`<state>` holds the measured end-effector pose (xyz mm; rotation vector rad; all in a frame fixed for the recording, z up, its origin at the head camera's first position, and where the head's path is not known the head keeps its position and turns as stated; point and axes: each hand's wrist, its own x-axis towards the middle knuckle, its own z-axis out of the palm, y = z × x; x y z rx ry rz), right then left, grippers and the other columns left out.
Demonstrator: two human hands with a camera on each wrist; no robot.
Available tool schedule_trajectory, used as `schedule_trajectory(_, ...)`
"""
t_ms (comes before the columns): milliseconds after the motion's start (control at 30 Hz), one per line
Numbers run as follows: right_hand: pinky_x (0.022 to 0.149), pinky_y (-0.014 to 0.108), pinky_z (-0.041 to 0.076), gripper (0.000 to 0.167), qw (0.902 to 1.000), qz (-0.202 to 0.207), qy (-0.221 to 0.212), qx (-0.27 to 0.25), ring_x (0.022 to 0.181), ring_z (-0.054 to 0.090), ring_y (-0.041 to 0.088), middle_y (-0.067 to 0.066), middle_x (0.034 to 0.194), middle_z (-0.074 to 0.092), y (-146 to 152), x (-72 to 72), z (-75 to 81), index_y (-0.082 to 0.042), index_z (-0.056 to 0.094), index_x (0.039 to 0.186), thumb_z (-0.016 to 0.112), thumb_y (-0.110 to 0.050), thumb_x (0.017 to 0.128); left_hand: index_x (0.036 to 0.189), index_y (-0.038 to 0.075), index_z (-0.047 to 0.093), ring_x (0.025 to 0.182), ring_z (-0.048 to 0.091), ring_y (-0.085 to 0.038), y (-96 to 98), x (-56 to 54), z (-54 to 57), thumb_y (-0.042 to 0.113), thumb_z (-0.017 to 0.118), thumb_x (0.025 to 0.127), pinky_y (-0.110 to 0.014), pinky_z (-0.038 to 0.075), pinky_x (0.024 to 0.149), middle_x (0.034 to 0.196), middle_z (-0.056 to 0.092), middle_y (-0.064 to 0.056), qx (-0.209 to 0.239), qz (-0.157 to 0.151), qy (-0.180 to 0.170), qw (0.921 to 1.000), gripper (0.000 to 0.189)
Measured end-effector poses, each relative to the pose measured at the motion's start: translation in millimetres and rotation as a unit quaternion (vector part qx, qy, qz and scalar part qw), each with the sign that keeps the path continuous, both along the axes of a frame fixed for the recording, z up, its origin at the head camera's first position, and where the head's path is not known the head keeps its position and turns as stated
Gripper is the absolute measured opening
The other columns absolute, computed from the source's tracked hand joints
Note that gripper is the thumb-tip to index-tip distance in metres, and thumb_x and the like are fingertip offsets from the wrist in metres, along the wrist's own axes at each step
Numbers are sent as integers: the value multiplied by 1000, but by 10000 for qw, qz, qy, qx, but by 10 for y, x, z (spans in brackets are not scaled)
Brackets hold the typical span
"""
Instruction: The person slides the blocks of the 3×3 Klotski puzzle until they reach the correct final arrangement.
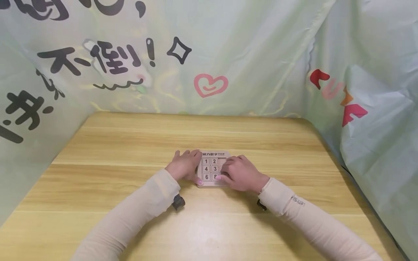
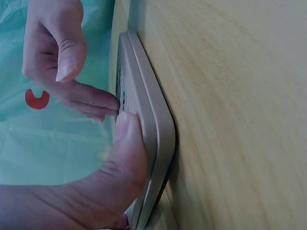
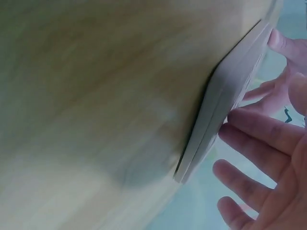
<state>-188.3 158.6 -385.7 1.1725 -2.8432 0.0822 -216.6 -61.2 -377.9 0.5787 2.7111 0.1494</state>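
A pale sliding number puzzle (image 1: 212,184) lies flat on the table, dark characters along its top edge. Its visible tiles read 1 and 2, 4 and 3, 6 and 8; most of the right column is hidden under my right hand. My left hand (image 1: 185,166) holds the puzzle by its left side, with the thumb (image 2: 125,139) pressed on the near corner. The right hand (image 1: 242,173) reaches over the right side. In the right wrist view its extended fingers (image 3: 254,127) touch the face of the puzzle (image 3: 208,122), the lower ones spread apart from it.
The wood-grain table (image 1: 209,224) spreads around the puzzle on all sides. Behind it hangs a pale green printed sheet (image 1: 254,54) with a pink heart and large dark characters; more sheeting (image 1: 375,152) runs along the right edge.
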Motion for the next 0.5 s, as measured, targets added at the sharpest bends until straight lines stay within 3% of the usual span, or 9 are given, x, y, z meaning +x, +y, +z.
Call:
schedule_trajectory(233,103,57,38,60,9978,-240,-255,558,130,43,42,12,139,53,27,-13,11,-5,57,134,52,-50,96,148,8,32,139,29,-38,10,-15,17,54,82,66,-64,15,113,157,28,-8,-72,38,-26,10000,107)
schedule_trajectory(367,104,57,37,60,9976,132,-466,496,134,38,40,9,144,49,-8,40,-20,-7,52,139,49,-49,98,148,8,32,139,29,-38,17,-14,8,54,82,66,-64,15,112,157,27,-9,-71,-2,-41,10000,107)
schedule_trajectory(500,102,55,40,57,9969,545,-401,403,133,40,35,7,143,50,-67,92,-49,-8,52,140,48,-47,99,147,7,33,138,30,-38,20,-6,-4,54,82,66,-64,16,112,156,29,-9,-78,-19,-4,10000,106)
